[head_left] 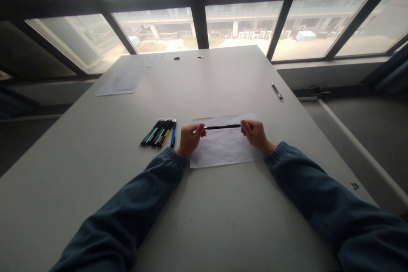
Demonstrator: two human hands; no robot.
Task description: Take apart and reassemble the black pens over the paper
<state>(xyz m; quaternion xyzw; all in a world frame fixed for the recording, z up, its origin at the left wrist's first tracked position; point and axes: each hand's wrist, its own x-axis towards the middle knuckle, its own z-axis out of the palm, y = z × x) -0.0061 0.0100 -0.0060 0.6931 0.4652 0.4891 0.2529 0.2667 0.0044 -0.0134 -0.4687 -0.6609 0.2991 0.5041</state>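
A slim black pen (222, 127) is stretched level between my two hands, above a white sheet of paper (223, 153) with faint marks on it. My left hand (190, 138) pinches the pen's left end between thumb and fingers. At the opposite end, my right hand (255, 135) is closed on the tip in the same way. Both ends of the pen are partly hidden by the fingers. Just left of my left hand lies a row of several pens (157, 134) with black, green and yellow barrels, and a blue pen (173, 133) at its right side.
Apart from the others, a single dark pen (277, 92) rests near the right edge of the white table (223, 85). More sheets of paper (123, 80) lie at the far left. Two round holes pierce the tabletop's far end, and windows stand behind it.
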